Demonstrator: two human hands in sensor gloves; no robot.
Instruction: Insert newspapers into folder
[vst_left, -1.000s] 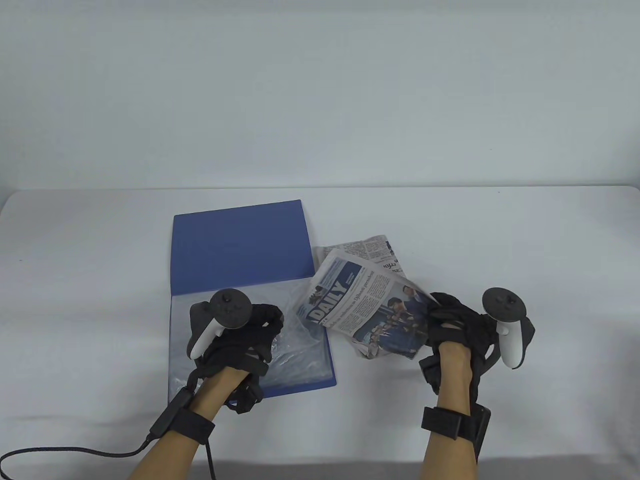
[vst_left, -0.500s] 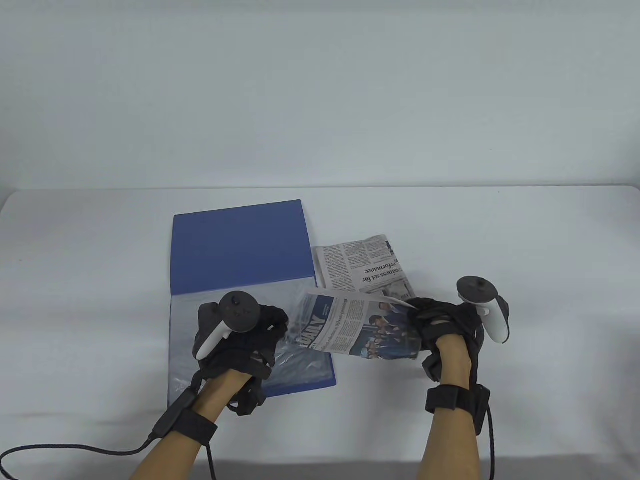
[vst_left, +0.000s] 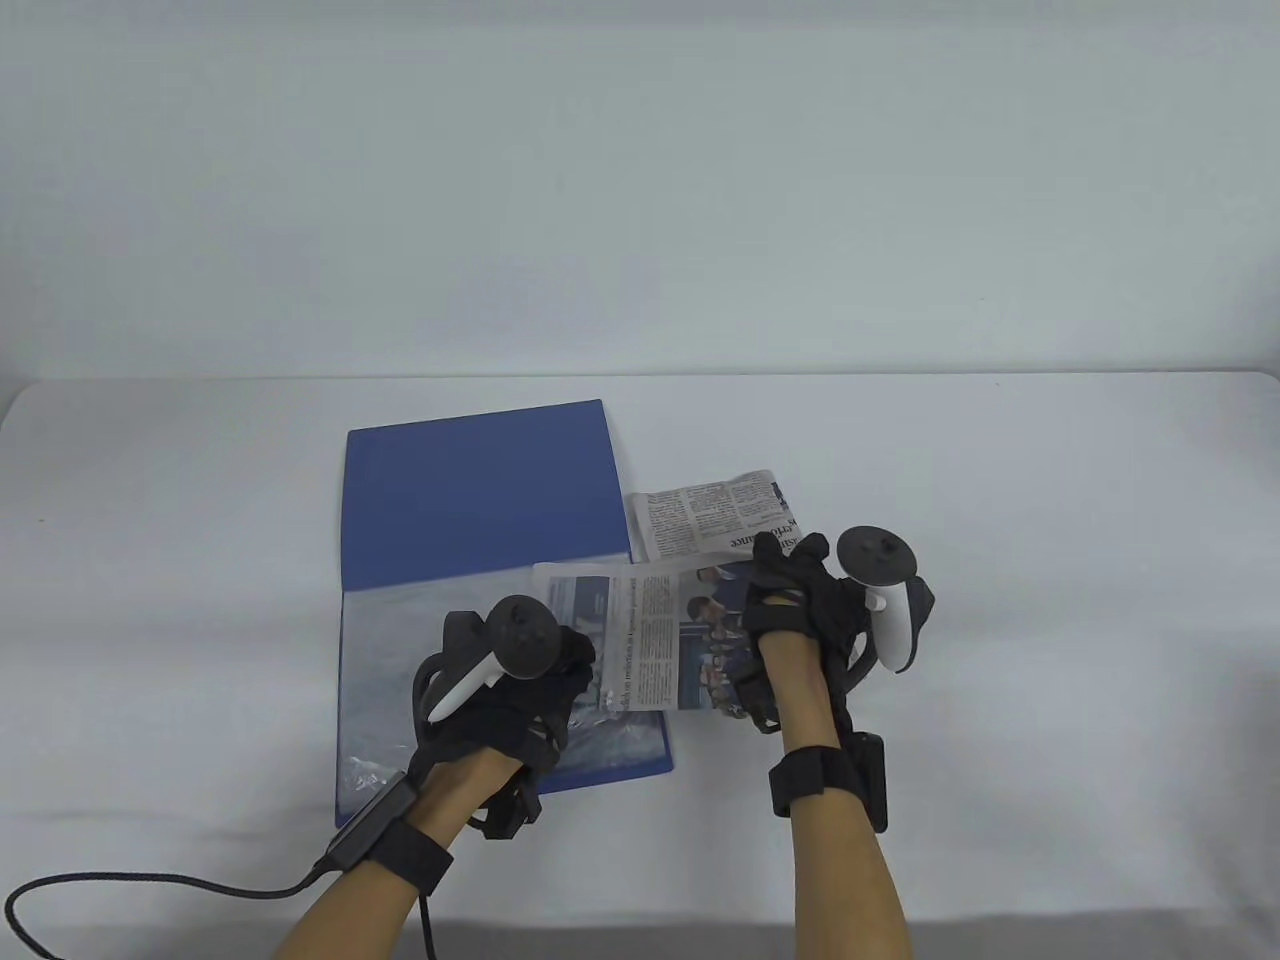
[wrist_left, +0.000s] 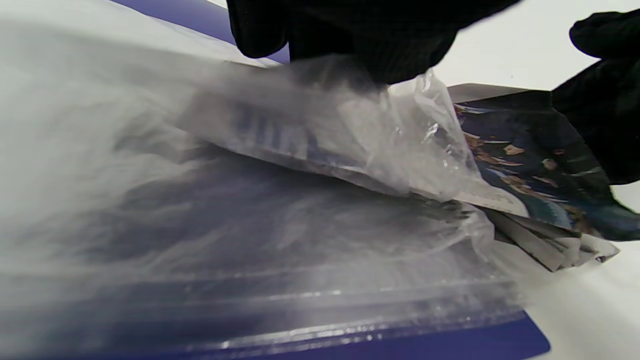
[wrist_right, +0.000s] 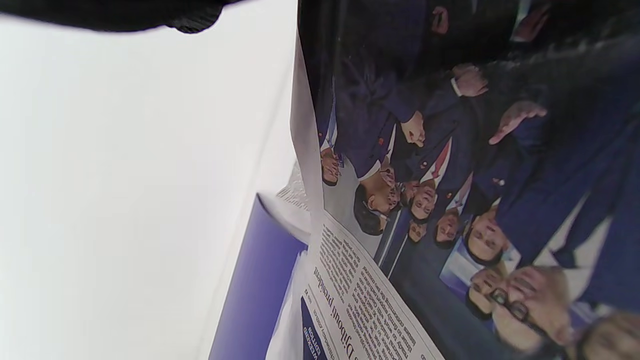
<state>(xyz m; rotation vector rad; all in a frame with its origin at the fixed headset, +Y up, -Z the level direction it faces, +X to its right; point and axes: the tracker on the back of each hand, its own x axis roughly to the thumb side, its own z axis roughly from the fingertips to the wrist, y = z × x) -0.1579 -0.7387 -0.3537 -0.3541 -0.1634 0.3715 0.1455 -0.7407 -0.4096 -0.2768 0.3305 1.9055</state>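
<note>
An open blue folder (vst_left: 470, 490) lies on the table, its near half covered by clear plastic sleeves (vst_left: 390, 690). My left hand (vst_left: 560, 675) pinches the top sleeve (wrist_left: 350, 140) at its right edge and lifts it open. My right hand (vst_left: 775, 605) grips a folded newspaper (vst_left: 655, 640) by its right end. The paper's left end lies inside the lifted sleeve, as the left wrist view shows (wrist_left: 520, 165). The right wrist view shows the paper's photo page (wrist_right: 450, 200) and the folder edge (wrist_right: 255, 290). A second folded newspaper (vst_left: 705, 515) lies on the table behind my right hand.
The white table (vst_left: 1050, 600) stretches to the right and left of the folder. A black cable (vst_left: 150, 885) runs from my left wrist along the table's front edge. A pale wall stands behind the table.
My right hand has carried the newspaper leftward and turned it flat, and its left end has gone into the sleeve. My left hand shifted slightly right, still lifting the sleeve.
</note>
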